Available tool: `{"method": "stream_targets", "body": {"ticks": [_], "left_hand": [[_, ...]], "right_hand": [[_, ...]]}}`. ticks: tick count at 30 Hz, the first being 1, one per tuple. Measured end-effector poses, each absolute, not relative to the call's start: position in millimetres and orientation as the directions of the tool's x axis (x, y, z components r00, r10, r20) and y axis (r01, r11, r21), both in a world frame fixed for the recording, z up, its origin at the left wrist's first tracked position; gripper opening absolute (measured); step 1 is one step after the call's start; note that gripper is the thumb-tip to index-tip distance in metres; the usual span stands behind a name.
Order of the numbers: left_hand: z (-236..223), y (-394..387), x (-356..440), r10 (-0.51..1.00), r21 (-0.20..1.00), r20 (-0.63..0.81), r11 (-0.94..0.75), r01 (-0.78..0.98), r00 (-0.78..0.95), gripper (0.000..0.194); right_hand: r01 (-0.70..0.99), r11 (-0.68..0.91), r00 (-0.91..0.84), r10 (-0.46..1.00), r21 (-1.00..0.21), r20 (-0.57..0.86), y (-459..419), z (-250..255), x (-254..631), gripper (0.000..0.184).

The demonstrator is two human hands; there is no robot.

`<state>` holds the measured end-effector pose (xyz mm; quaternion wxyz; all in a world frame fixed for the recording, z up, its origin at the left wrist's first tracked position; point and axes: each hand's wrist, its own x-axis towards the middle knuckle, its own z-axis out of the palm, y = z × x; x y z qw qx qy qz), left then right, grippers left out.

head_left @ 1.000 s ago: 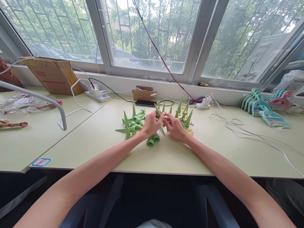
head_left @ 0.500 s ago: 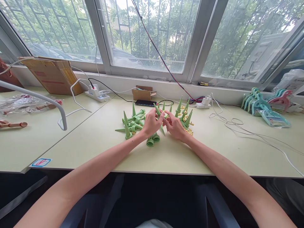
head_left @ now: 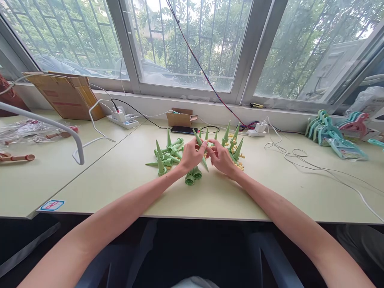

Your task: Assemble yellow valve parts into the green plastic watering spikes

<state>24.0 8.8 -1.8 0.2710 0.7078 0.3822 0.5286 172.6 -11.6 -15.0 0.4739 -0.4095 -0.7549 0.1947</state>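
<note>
Windows (head_left: 186, 48) stretch behind our pale table (head_left: 120, 188), above which our left hand (head_left: 192, 155) pinches a green spike (head_left: 197, 137), tip slanting up and away, with other spikes (head_left: 161, 165) lying about. We judge it light, stiff and a little slick, best gripped near its thicker end. Our right hand (head_left: 221, 159) curls close beside it, but whether it holds anything we cannot tell, since our hands cover the spike's lower end.

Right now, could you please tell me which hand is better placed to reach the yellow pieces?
Probably the right hand: its wrist lies right beside the yellow pieces, while the left hand is farther off and appears to hold a green spike.
</note>
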Motion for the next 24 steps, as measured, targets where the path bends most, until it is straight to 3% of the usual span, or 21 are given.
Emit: {"method": "stream_targets", "body": {"ticks": [24], "left_hand": [[-8.6, 7.7, 24.5, 0.803, 0.717, 0.540, -0.596, 0.361, 0.252, 0.025]], "right_hand": [[0.455, 0.552, -0.168, 0.824, -0.699, 0.541, -11.0, -15.2, 174.5, 0.043]]}}
